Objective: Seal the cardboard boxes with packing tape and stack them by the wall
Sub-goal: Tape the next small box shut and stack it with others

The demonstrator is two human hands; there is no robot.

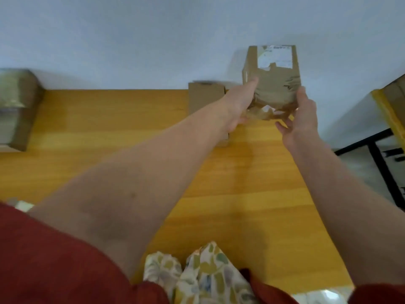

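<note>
Left hand point(238, 106): pressing flat against the left side of the box point(274, 84), the visible finger lying straight; the rest is blurring.
Right hand point(304, 119): gripping the box's right side, thumb running up the edge, fingers curling under the base.
Box: brown cardboard, wrapped in wrinkled tape, torn white label point(276, 58) on top; hanging between both hands above the far table point(131, 128) edge, near the wall point(153, 40).
Table: smooth yellow wood, meeting a plain white wall.
Flat box point(207, 99): lying on the table just beside the left hand.
</note>
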